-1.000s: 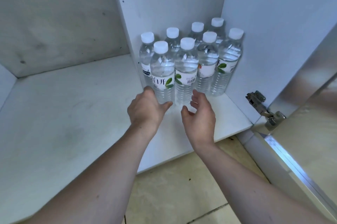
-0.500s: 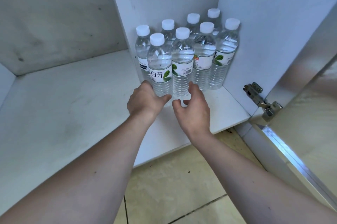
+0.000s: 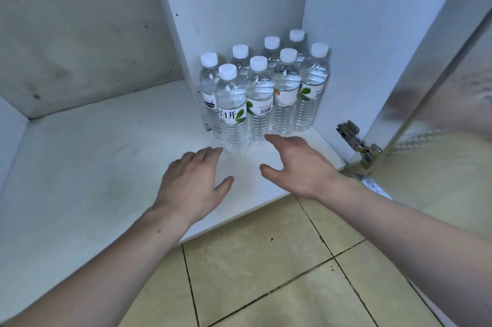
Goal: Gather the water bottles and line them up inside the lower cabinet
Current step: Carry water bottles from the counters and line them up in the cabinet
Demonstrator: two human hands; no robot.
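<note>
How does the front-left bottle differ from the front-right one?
The front-left bottle stands nearest the shelf edge; the front-right bottle sits further back, by the right wall. The front-left bottle's label shows large dark characters beside a leaf; the front-right bottle's shows mostly the leaf. Both are upright, clear and white-capped.

Place: looked like a home kitchen or pantry.
Evidence: white lower cabinet (image 3: 106,156), metal hinge (image 3: 356,143) at its right edge, beige floor tiles (image 3: 266,273) below it, bottled water (image 3: 259,100) stocked inside.
</note>
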